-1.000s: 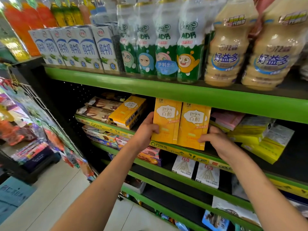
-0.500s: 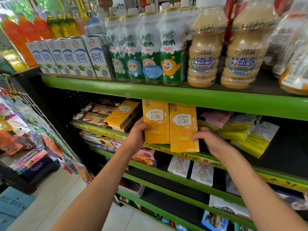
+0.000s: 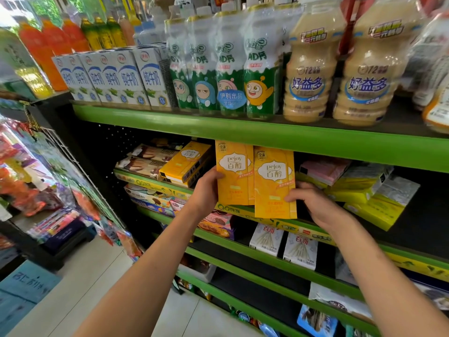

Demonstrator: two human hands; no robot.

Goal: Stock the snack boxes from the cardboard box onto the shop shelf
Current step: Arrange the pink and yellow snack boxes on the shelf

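Two yellow Pejoy snack boxes stand upright, side by side, at the front of the second green shelf (image 3: 243,210). My left hand (image 3: 206,188) grips the left edge of the left yellow box (image 3: 234,173). My right hand (image 3: 313,203) holds the lower right corner of the right yellow box (image 3: 274,183), whose bottom hangs a little below the shelf lip. More yellow Pejoy boxes (image 3: 187,161) lie flat in a stack just to the left. The cardboard box is out of view.
The top shelf (image 3: 243,135) carries milk cartons (image 3: 121,76), green drink bottles (image 3: 218,69) and beige yoghurt bottles (image 3: 313,76). Pink and yellow packets (image 3: 364,186) lie right of my hands. White stick-snack boxes (image 3: 284,242) stand one shelf lower. A rack of hanging snack bags (image 3: 48,171) stands at the left.
The view has shifted, so the shelf sits further left in frame. Both hands still hold the two yellow boxes at the shelf front, with the right box a little lower than the left.
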